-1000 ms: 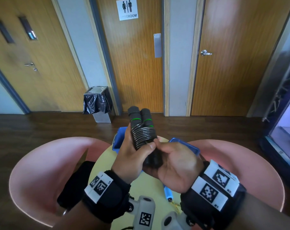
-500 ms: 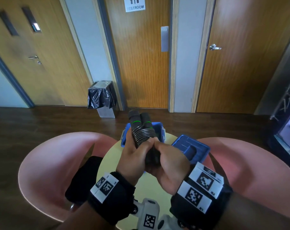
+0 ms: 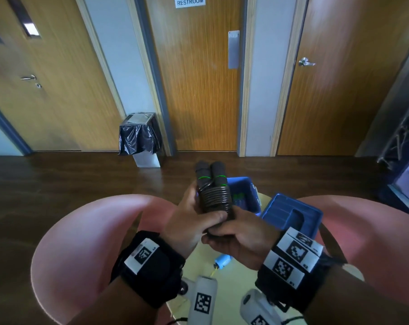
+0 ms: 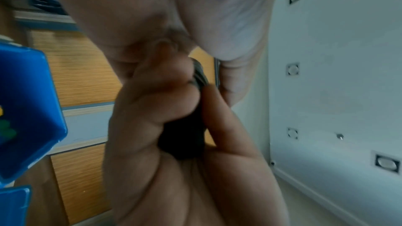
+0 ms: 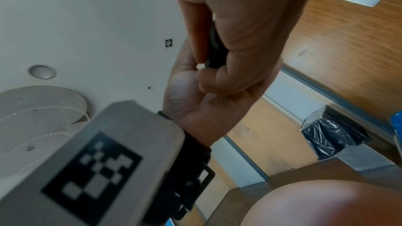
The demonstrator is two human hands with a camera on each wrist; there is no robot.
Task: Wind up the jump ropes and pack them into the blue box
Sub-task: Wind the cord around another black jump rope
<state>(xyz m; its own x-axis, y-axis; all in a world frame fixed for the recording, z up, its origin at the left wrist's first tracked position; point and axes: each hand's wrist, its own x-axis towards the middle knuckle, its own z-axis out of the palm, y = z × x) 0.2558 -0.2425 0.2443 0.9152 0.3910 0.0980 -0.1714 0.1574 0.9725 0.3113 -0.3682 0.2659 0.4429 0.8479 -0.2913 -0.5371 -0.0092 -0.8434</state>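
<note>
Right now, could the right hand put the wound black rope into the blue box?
Probably yes. The blue box stands open just beyond the right hand, its lid off beside it. But the left hand shares the grip on the black rope.

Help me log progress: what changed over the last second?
Mostly the head view tilted down, bringing the blue box and its lid into view. Left hand and right hand still grip the wound black jump rope above the table.
</note>
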